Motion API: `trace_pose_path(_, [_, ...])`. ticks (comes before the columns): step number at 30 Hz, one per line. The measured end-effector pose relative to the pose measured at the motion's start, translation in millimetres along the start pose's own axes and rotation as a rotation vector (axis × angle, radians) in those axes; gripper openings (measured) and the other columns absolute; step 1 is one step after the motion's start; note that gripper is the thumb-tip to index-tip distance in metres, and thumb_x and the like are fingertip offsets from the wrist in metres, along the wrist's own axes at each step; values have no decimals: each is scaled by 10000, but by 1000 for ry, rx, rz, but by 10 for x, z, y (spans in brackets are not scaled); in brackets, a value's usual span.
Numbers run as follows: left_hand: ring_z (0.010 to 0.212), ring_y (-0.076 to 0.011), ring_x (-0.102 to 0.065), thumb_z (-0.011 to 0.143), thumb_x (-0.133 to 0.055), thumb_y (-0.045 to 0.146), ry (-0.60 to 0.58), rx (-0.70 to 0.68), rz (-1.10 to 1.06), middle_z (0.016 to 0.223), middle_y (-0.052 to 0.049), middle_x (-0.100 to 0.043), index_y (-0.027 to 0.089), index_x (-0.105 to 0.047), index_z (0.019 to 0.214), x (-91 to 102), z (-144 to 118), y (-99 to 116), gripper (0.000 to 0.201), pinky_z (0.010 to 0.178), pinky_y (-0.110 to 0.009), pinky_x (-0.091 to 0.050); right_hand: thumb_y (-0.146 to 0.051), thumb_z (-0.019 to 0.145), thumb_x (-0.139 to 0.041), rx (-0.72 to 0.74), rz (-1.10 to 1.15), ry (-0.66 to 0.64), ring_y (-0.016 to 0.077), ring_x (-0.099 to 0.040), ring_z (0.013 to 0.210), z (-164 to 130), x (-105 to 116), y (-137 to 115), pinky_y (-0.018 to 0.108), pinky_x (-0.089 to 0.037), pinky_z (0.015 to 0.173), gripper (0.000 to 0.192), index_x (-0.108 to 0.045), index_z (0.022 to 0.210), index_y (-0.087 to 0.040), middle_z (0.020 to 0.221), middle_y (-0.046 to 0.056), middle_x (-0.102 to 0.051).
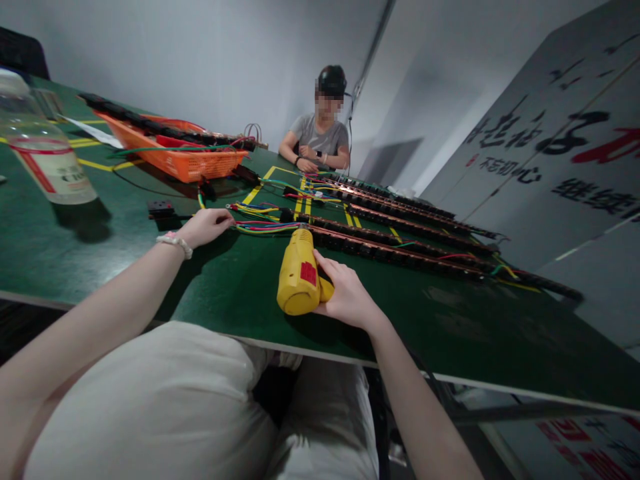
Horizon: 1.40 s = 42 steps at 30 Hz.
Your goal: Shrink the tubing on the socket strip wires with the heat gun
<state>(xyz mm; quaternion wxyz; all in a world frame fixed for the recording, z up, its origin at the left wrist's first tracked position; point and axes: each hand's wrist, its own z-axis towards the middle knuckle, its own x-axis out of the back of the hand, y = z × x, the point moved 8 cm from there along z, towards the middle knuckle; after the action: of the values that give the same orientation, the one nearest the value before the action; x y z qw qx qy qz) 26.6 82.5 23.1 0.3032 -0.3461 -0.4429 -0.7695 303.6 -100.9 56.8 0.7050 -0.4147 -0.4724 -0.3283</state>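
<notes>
My right hand (347, 293) is wrapped round the handle of a yellow heat gun (299, 273) with a red label. Its nozzle points away from me, at the coloured wires (270, 229) that come out of the nearest long black bar (375, 247). My left hand (207, 225) is closed at the loose left end of those wires, its fingertips pinched on them. Red, blue, green and yellow strands run between the two hands. Just behind, another bundle of yellow and green wires (257, 210) ends in small metal terminals.
Several similar bars with copper-coloured strips (400, 207) lie across the green table (230, 287). An orange basket (185, 165) with black parts stands back left, near a plastic bottle (53, 157). A small black block (161, 209) lies beyond my left wrist. Another person (323, 137) sits opposite.
</notes>
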Motion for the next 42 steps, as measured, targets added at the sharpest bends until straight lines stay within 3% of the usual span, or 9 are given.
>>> trace_pose_path(12, [741, -213, -617, 803, -459, 412, 32, 23, -40, 798, -75, -701, 153, -714, 870, 7, -2, 12, 369, 695, -284, -454, -464, 671, -764, -48, -28, -21, 324, -467, 1212, 22, -66, -63, 475, -348, 1012, 1076, -183, 1546, -230, 1383, 152, -478])
trace_pose_path(21, [714, -201, -591, 816, -463, 402, 150, 22, -82, 824, -91, -698, 135, -701, 921, 96, -18, 49, 372, 706, -289, -446, -468, 665, -756, 24, -4, -48, 312, -457, 1200, 145, -197, -423, 468, -345, 1008, 1097, -152, 1552, -245, 1381, 147, -468])
trace_pose_path(33, [674, -184, -560, 850, -397, 430, 151, 36, -71, 772, -78, -685, 149, -689, 850, 106, -23, 82, 406, 652, -264, -415, -473, 652, -751, 159, 38, -63, 299, -427, 1206, 363, -416, -980, 458, -310, 1020, 1091, -165, 1544, -248, 1377, 140, -458])
trace_pose_path(42, [730, -184, -579, 874, -385, 442, 145, 33, -97, 822, -87, -708, 127, -710, 876, 143, -15, 100, 453, 707, -252, -432, -522, 677, -725, 186, 40, -61, 294, -427, 1202, 450, -480, -1079, 447, -313, 1023, 1049, -190, 1539, -253, 1374, 122, -453])
